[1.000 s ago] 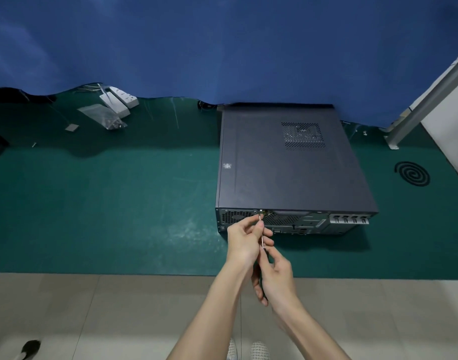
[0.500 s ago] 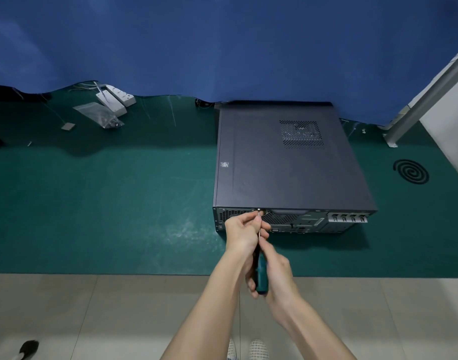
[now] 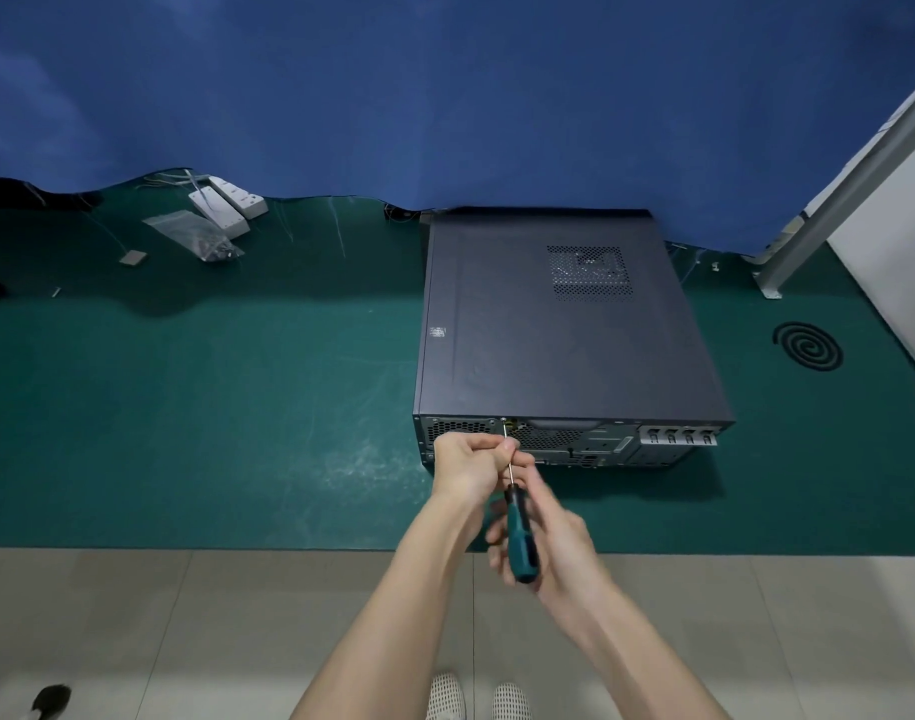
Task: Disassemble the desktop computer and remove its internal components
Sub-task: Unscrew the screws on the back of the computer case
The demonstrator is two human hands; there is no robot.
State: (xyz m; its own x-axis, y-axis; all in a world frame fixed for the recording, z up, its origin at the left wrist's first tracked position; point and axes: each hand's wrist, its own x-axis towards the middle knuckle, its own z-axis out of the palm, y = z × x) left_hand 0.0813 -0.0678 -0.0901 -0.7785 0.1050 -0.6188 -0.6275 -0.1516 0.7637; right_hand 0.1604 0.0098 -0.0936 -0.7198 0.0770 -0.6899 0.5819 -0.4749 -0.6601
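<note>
With its shaft pinched by the left hand (image 3: 471, 467), the screwdriver (image 3: 520, 537) is now gripped further back at the handle by the right hand (image 3: 562, 550), so the screw (image 3: 503, 420) just ahead on the desktop computer (image 3: 564, 324) is likely being loosened.

I find no legible text or number anywhere; the one small sticker (image 3: 437, 332) on the computer case (image 3: 549, 330) is too small to read.

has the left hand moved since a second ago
No. The left hand still pinches the screwdriver by its shaft just below the same screw on the desktop computer's rear panel.
</note>
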